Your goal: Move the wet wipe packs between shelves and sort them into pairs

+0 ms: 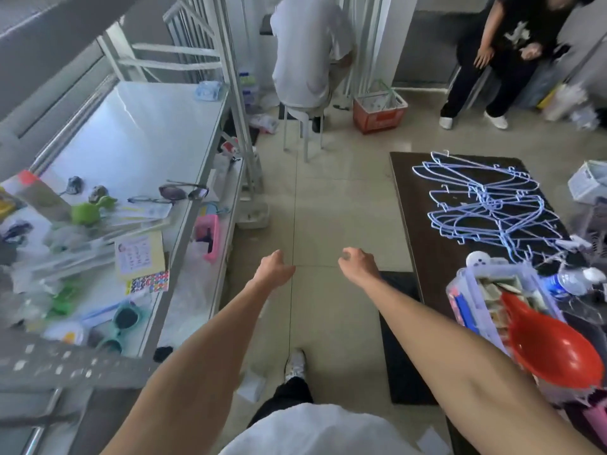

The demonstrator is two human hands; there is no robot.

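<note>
Left hand (274, 269), right hand (358, 262) — loosely curled, empty — bluish pack (207, 90) well ahead, leftward.

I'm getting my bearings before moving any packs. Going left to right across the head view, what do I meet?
From the left: green toy on the white shelf, pink basket, left hand, right hand, blue hangers on the dark table.

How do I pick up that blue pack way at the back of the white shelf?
Probably from above, reaching in from the aisle side. The blue pack lies flat near the aisle edge of the shelf, and its top is bare. Put your thumb on one side and your fingers on the other, then lift. It is too blurry to tell where any flap is.
</note>
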